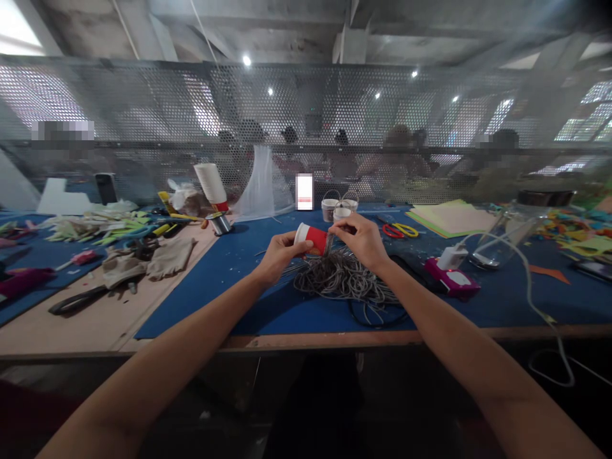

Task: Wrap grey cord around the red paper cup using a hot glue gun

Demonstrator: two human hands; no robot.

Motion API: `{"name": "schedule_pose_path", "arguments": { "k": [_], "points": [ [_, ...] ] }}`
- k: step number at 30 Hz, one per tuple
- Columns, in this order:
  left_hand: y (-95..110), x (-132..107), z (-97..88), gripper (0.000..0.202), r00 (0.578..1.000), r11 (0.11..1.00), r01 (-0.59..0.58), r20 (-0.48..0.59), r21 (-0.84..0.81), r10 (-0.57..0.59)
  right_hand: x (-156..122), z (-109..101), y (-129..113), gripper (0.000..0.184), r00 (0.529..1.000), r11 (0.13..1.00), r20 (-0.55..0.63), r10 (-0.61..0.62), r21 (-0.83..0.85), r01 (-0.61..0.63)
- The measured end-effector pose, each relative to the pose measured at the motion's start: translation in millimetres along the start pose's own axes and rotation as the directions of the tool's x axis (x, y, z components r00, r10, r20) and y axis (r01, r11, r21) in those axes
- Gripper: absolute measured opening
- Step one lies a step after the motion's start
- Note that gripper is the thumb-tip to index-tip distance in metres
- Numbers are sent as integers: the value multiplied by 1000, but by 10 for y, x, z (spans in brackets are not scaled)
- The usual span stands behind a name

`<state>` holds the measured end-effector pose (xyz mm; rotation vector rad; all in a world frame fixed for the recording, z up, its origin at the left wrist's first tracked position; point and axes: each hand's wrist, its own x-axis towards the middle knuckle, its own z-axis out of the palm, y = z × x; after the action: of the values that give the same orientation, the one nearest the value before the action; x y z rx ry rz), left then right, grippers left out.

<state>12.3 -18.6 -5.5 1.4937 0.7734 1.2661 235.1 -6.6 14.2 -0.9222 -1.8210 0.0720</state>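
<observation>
My left hand (282, 255) is closed round a red and white paper cup (313, 240), which lies tilted on its side in the air with its white part toward the left. At the cup's right end, the fingers of my right hand (361, 239) are pinched together; a thin grey strand seems to be between them, though the fingertips partly hide it. Below both hands spreads a tangled heap of grey cord (342, 277) on the blue mat (229, 299). Whether the strand joins the cup cannot be made out.
Behind the hands stand small white buckets (329, 209) with wire handles and a bright phone screen (304, 191). Scissors (400, 231), a magenta device (456, 282) and a glass jar (502, 233) are rightward. Leftward are stacked paper cups (210, 183), a metal can (220, 224) and gloves (169, 258).
</observation>
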Motion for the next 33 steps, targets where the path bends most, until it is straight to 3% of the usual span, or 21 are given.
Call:
{"name": "schedule_pose_path", "arguments": {
  "k": [23,33],
  "points": [
    [29,-12,6,31,1000,1000,20,13,-18,-20,2,-19,-5,13,997,1000,-78,-5,0,5],
    [50,-16,14,31,999,999,31,13,-20,-31,-1,-2,32,16,998,1000,-56,9,-25,-11]
  ]
}}
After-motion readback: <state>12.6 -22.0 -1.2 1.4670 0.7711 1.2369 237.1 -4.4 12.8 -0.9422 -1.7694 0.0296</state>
